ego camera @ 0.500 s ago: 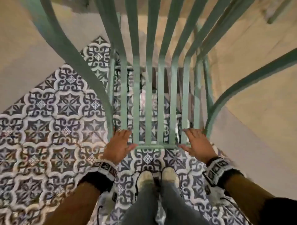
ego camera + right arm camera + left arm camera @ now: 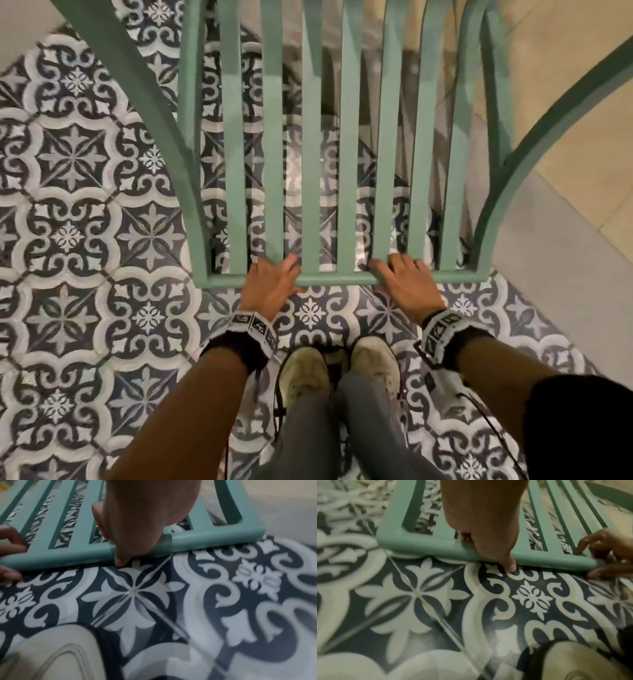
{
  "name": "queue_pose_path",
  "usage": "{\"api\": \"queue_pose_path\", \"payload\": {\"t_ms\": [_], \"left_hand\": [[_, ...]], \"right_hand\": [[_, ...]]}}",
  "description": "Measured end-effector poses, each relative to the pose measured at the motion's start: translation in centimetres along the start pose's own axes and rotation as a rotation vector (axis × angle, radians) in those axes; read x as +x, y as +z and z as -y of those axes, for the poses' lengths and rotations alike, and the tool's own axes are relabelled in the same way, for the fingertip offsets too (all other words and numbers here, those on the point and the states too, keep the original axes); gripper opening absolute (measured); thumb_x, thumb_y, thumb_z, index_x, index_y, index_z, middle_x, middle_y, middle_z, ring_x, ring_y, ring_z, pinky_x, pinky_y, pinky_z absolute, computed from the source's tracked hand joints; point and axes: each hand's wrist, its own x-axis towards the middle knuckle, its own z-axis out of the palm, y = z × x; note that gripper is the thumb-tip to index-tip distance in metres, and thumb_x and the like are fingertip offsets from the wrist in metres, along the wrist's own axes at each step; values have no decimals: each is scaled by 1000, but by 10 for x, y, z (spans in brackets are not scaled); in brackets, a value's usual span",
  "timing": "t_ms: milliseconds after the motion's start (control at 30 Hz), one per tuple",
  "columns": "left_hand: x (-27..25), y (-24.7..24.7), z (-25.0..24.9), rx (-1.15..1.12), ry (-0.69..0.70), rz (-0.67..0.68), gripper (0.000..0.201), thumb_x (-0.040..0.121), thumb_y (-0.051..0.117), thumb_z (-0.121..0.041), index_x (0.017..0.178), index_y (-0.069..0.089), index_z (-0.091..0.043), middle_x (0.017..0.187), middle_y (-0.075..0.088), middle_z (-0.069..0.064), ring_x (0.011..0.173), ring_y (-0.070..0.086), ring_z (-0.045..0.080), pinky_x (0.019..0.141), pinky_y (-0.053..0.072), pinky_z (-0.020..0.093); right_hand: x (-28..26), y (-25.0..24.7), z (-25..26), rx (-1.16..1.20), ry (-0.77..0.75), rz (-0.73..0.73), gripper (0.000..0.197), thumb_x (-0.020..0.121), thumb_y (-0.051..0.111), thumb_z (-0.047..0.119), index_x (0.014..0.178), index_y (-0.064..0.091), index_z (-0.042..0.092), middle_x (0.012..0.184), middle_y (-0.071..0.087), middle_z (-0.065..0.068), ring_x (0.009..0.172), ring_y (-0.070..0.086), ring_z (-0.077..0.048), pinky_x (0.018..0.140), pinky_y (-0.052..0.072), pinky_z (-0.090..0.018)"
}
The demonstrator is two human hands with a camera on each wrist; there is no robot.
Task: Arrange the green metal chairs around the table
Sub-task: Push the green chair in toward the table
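The green metal chair (image 2: 311, 171) stood directly in front of the person, seen from above and behind, its vertical back slats running down to a rounded top rail (image 2: 335, 280) that lay nearest the body, with a curved arm sweeping out on either side. It was over a floor of blue-and-white patterned tiles (image 2: 85, 240), and past its right side the pattern gave way to plain pale paving (image 2: 565, 102). Whether the chair's feet were on the ground could not be told, and no table could be made out in any view. The left hand (image 2: 270, 284) gripped the rail left of centre, fingers curled over the top and between the slats, the thumb (image 2: 510, 564) hooked down the near face of the rail. The right hand (image 2: 404, 287) held the same rail a little to the right, closed round it in the same manner, its thumb (image 2: 121, 559) pressed against the near edge. Each wrist wore a band with black-and-white markers (image 2: 255, 325). Below the hands, close behind the rail, the person's two pale shoes (image 2: 305, 373) stood side by side on the tiles, under grey trouser legs (image 2: 308, 442).
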Motion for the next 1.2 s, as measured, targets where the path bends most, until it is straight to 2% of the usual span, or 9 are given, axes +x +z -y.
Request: {"api": "queue_pose_path", "payload": {"t_ms": [133,233,367,467,533,767,967,1100,1200], "left_hand": [[-47,-33,-8,15,2,28,45,93,37,-46,126,40,-16,132,44,0,107,49,36,91,42,46],[-116,-80,-21,-25,12,3,44,92,34,-48,123,42,-17,132,45,-1,103,53,37,91,41,47],[-210,-164,-29,-10,109,-100,57,88,23,-57,115,50,-16,124,55,-1,87,62,31,69,55,41],[-275,-239,-28,-69,157,-210,75,89,0,-61,103,57,-14,96,65,1,58,63,23,39,52,31],[-310,-287,-30,-64,195,-351,72,89,0,-61,94,55,-15,90,67,3,49,63,21,32,50,32],[-380,-429,-38,102,244,-679,42,81,33,-56,82,38,-14,65,58,4,29,46,17,26,38,20],[-414,-495,-35,168,146,-705,61,89,6,-64,84,41,-15,79,65,4,37,23,9,33,17,15],[-426,-534,-33,133,140,-744,62,89,4,-64,81,41,-15,62,54,0,33,17,8,39,-1,10],[-419,-566,-28,122,120,-787,66,88,4,-65,75,44,-14,58,53,0,32,20,10,35,7,13]], "right_hand": [[-40,-41,4,-35,-69,-14,38,87,42,21,123,49,13,91,60,-18,82,55,-34,69,45,-42],[-100,-95,14,26,-99,-5,44,82,49,29,121,48,9,92,64,-16,82,59,-32,72,48,-44],[-187,-191,31,100,-110,-40,44,86,40,42,114,50,10,88,66,-13,77,60,-28,75,52,-45],[-240,-272,40,132,-120,-129,63,81,35,62,108,57,9,87,68,-13,79,62,-31,73,53,-42],[-268,-328,44,116,-108,-238,65,74,40,65,95,62,7,76,68,-14,70,62,-32,64,54,-38],[-315,-474,51,-131,-119,-427,53,69,63,57,76,51,5,50,56,-16,42,52,-29,46,43,-31],[-339,-550,54,-136,-188,-599,51,74,48,64,79,47,13,48,54,-12,39,51,-25,42,39,-28],[-342,-586,53,-143,-198,-698,50,74,37,65,73,44,16,45,50,-6,37,33,-16,43,23,-23],[-332,-617,48,-144,-186,-765,62,77,29,69,64,48,12,45,50,-5,36,35,-16,43,22,-21]]}}
